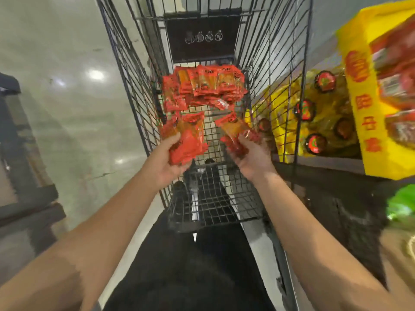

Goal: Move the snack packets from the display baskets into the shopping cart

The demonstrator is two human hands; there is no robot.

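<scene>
Now both hands reach out over the cart [125,70], each gripping a bunch of red packets. At about 10 o'clock from the frame's centre, the left hand [167,163] curls its fingers round the left bunch [187,140], a thick stack of red and orange packets that fans upward from the palm. At roughly 3 o'clock from it, the right hand [252,158] pinches the right bunch [235,131], a smaller and more blurred clump whose top tilts toward 11 o'clock. The two bunches are near each other but apart, with wire mesh showing between them. At 12 o'clock from the hands, a pile [203,88] of the same red packets lies inside the cart, heaped against its far end below a dark panel [202,37] with small round symbols. The held bunches hang above the cart's floor, on the near side of the pile; whether the left bunch touches the pile cannot be told. At 3 o'clock, just outside the cart's right wall, a wire basket [283,131] holds yellow bags [318,113] with dark round marks, and beyond them stands a yellow box [370,122] with red characters. A green bag [402,203] shows at 4 o'clock by the frame edge. Pale glossy floor [67,97] fills the 9 o'clock side, and dark trousers [190,265] lie at 6 o'clock.
</scene>
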